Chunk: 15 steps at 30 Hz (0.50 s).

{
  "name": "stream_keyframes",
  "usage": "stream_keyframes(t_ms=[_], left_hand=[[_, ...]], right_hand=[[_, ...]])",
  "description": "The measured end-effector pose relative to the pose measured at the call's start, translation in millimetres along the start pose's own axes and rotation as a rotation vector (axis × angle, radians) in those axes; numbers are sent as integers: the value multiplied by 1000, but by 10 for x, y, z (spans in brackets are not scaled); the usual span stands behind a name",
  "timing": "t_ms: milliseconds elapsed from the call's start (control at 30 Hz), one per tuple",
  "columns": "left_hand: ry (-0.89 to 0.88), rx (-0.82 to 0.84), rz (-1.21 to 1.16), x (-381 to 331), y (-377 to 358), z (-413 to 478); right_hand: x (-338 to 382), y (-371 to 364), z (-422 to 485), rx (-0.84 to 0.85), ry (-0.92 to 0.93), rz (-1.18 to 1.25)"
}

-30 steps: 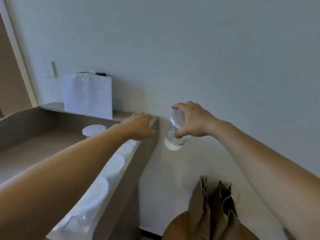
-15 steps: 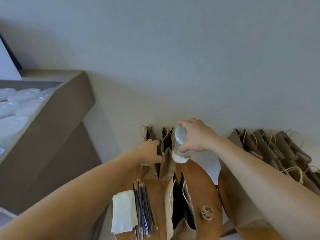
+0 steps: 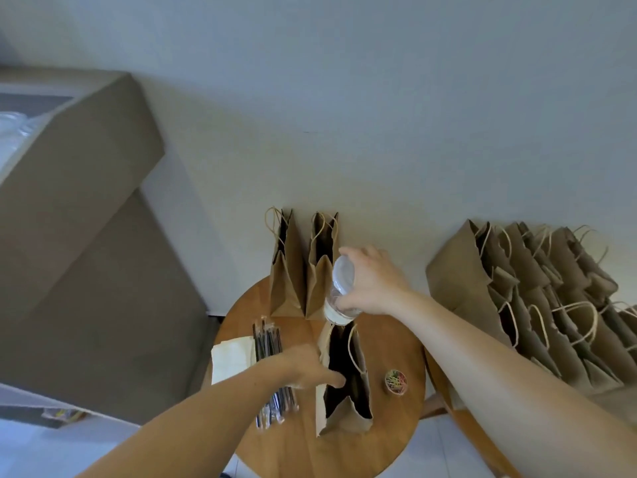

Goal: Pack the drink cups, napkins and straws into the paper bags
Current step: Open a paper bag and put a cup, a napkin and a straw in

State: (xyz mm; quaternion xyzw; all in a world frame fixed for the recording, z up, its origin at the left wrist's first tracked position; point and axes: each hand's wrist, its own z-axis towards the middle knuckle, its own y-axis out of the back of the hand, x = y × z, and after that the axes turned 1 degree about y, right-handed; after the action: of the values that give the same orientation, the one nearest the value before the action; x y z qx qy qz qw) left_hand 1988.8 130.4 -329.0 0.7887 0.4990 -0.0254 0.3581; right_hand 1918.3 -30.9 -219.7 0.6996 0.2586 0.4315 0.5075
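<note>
Wrapping right hand (image 3: pixel 374 282) fingers (image 3: pixel 356 251) round tilted cup (image 3: pixel 341 288) above bag (image 3: pixel 344 412).

A round wooden bench (image 3: pixel 300 453) carries two upright bags (image 3: pixel 286 281) at its back edge and an open bag (image 3: pixel 344 412) in the middle. Napkins (image 3: pixel 231 360) touch straws (image 3: pixel 267 339) at left, and a clip jar (image 3: pixel 395 381) stands at right.

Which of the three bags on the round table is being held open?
The nearest bag, standing alone in front. The left grip holds its rim, and the cup hangs at its far edge. The two bags by the wall stand untouched.
</note>
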Motion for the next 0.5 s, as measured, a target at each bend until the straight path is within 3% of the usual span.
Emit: stream_keyframes(t_ms=[133, 300, 500], left_hand=[[92, -219, -158, -23, -109, 72], [180, -222, -363, 31, -83, 85], [216, -226, -426, 62, -79, 106]], right_hand=[[-8, -146, -124, 16, 17, -43], [-203, -220, -310, 67, 68, -147], [-355, -455, -467, 224, 373, -381]])
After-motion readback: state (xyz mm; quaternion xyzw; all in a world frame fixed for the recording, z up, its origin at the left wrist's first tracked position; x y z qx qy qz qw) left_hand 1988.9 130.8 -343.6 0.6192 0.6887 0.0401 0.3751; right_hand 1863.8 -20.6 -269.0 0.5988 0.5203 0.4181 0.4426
